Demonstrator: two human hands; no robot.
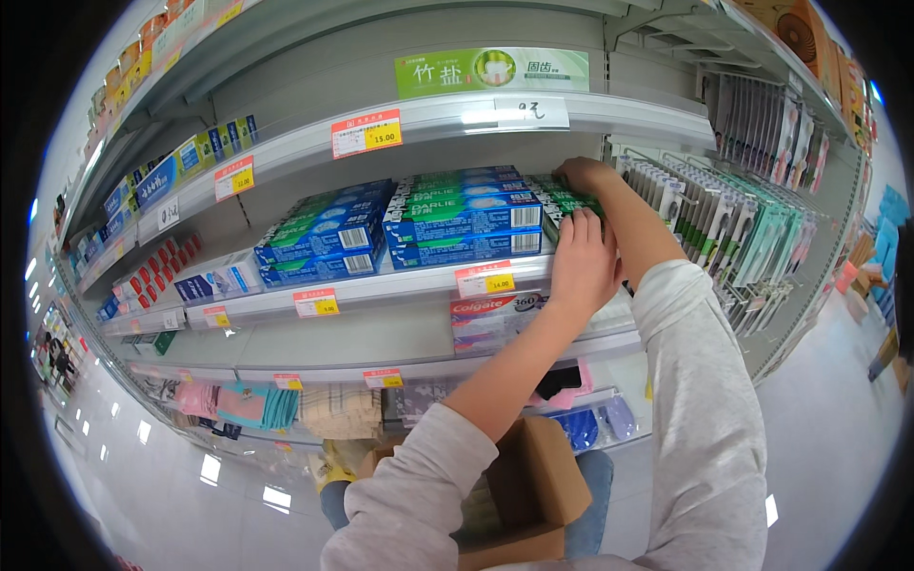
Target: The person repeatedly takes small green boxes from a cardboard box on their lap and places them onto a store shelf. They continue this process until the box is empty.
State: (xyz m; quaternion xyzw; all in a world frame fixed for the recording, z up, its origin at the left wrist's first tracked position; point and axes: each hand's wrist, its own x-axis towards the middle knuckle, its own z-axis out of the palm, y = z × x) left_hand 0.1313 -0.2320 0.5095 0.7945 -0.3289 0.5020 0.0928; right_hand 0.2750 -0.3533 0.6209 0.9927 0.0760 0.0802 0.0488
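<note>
Dark green toothpaste boxes (566, 198) lie at the right end of a shelf, beside stacked blue-and-green toothpaste boxes (465, 217). My left hand (582, 257) grips the near end of the dark green boxes, its fingers bent over their top and its thumb out of sight. Farther back, my right hand (586, 177) curls over the far end of the same boxes; its fingertips are partly hidden. My right forearm passes to the right of my left hand. Below my arms, an open cardboard box (547, 473) stands between my knees, with some packages faintly visible inside.
Another stack of blue-and-green boxes (324, 233) sits to the left. Toothbrushes (719, 214) hang on hooks at the right. Price tags (485, 280) line the shelf edge (409, 283). A lower shelf holds red-and-purple toothpaste packs (486, 322); folded towels (340, 411) lie beneath.
</note>
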